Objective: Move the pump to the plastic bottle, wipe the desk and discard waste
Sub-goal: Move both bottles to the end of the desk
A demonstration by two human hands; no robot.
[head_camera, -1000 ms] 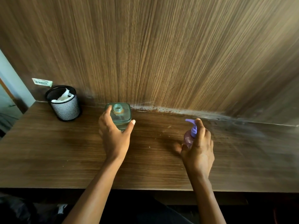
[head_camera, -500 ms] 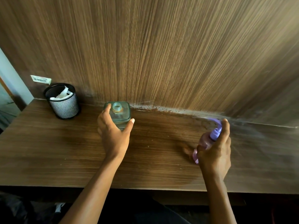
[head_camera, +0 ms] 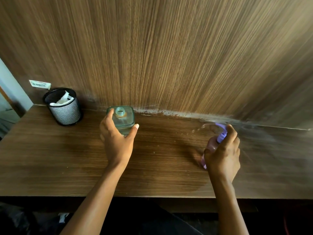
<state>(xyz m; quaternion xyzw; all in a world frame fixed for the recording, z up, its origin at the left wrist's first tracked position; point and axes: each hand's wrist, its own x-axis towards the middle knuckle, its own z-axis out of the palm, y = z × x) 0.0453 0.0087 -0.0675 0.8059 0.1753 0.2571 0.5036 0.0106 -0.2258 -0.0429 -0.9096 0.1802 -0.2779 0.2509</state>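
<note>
The right hand (head_camera: 221, 155) grips the pink pump bottle (head_camera: 212, 144), leaning far-right, its blurred nozzle pointing left, body mostly hidden; the left hand (head_camera: 118, 141) clasps the upright, open green bottle (head_camera: 124, 119)

A wood-grain wall panel (head_camera: 169, 56) is filling the upper frame. A small white label (head_camera: 40, 84) is sticking to it at left, and a pale wall strip (head_camera: 11, 89) is showing at the far left edge.

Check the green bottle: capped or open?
Open: the bottle has a bare threaded neck, nothing on it. It stands upright on the desk, gripped by the left hand.
</note>
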